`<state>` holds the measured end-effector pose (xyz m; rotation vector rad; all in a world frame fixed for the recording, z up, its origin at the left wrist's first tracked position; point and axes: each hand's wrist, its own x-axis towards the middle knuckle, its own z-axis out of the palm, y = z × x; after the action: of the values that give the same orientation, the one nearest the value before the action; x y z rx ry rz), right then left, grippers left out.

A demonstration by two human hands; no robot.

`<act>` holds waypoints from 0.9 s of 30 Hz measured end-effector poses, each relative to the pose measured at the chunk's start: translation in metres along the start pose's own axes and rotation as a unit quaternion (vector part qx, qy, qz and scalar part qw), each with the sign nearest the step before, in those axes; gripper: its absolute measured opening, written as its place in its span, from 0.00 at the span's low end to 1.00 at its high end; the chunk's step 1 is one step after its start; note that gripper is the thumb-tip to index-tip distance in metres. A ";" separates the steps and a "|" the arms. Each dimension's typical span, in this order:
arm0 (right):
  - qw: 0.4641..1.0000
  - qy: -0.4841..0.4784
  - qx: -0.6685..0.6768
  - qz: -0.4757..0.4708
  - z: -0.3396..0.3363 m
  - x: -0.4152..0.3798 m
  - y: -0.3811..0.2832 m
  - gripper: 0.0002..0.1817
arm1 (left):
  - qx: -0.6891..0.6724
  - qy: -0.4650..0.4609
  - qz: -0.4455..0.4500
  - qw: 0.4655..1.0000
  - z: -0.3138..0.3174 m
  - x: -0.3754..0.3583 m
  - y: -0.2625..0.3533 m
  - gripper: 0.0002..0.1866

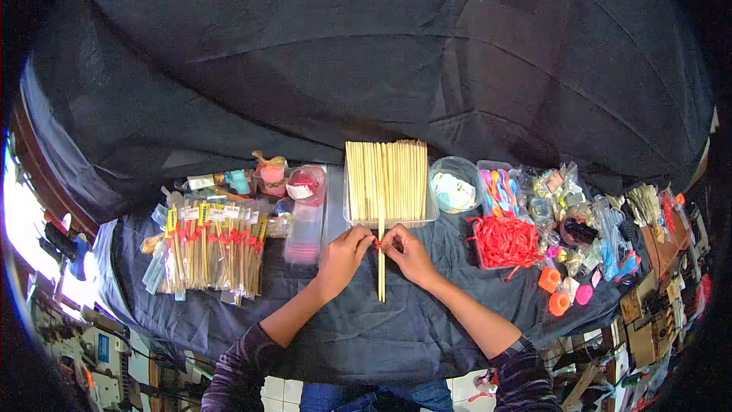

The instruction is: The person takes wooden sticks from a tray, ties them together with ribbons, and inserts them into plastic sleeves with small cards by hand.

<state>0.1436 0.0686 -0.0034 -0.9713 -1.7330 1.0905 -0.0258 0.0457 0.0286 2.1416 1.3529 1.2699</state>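
– Where're your L hand (pixel 341 258) & R hand (pixel 412 253)?
– Both pinching red ribbon (pixel 378 245) at sticks (pixel 381 278) btwn them.
– Room?
– Dark surface (pixel 335 347) runs twd you to its edge; clear tray (pixel 412 223) just beyond hands.

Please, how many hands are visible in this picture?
2: the left hand is left of the upper wooden sticks, the right hand right of them, both at the red ribbon. No others visible.
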 end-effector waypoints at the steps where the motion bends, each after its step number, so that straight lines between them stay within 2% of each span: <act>1: 1.000 -0.002 -0.005 0.004 0.000 0.000 -0.001 0.04 | -0.022 0.010 -0.011 1.000 0.001 0.000 0.001 0.04; 3: 1.000 0.001 0.005 -0.002 0.001 0.000 -0.002 0.04 | -0.044 0.019 -0.022 0.999 0.001 0.000 0.001 0.04; 5: 1.000 0.003 0.014 -0.009 0.002 -0.001 -0.002 0.04 | -0.079 0.033 0.052 0.995 0.002 0.000 0.000 0.04; 9: 1.000 0.008 0.009 -0.005 0.002 -0.002 -0.006 0.03 | -0.096 0.009 0.104 0.990 0.005 -0.001 -0.003 0.05; 11: 1.000 0.009 0.013 -0.011 0.001 -0.001 -0.005 0.03 | -0.049 -0.009 0.192 0.980 -0.001 0.001 -0.004 0.05; 15: 1.000 0.005 0.002 -0.008 0.001 -0.001 -0.001 0.03 | 0.030 -0.058 0.255 0.965 -0.013 0.001 -0.011 0.05; 17: 1.000 0.005 0.001 -0.005 0.002 0.000 -0.001 0.02 | 0.025 -0.082 0.244 0.966 -0.013 0.002 -0.014 0.05; 21: 0.999 0.003 0.034 -0.007 0.002 -0.001 -0.002 0.03 | -0.020 -0.060 0.196 0.979 -0.009 0.002 -0.010 0.04; 23: 0.998 0.000 0.061 -0.007 0.001 0.000 -0.001 0.03 | -0.100 -0.062 0.057 0.991 0.000 -0.002 -0.020 0.03; 24: 0.999 0.003 0.034 -0.012 0.001 0.000 -0.002 0.03 | -0.100 -0.061 0.057 0.991 0.002 -0.002 -0.020 0.03; 26: 1.000 0.006 0.007 -0.016 0.001 -0.001 -0.004 0.04 | -0.240 -0.054 -0.070 0.967 0.007 -0.002 -0.019 0.03; 27: 1.000 0.003 0.002 -0.009 0.000 -0.002 -0.006 0.04 | -0.240 -0.055 -0.070 0.967 0.010 -0.003 -0.022 0.03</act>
<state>0.1430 0.0652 0.0018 -0.9537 -1.7306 1.0788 -0.0306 0.0564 0.0070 1.7231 1.0031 1.2486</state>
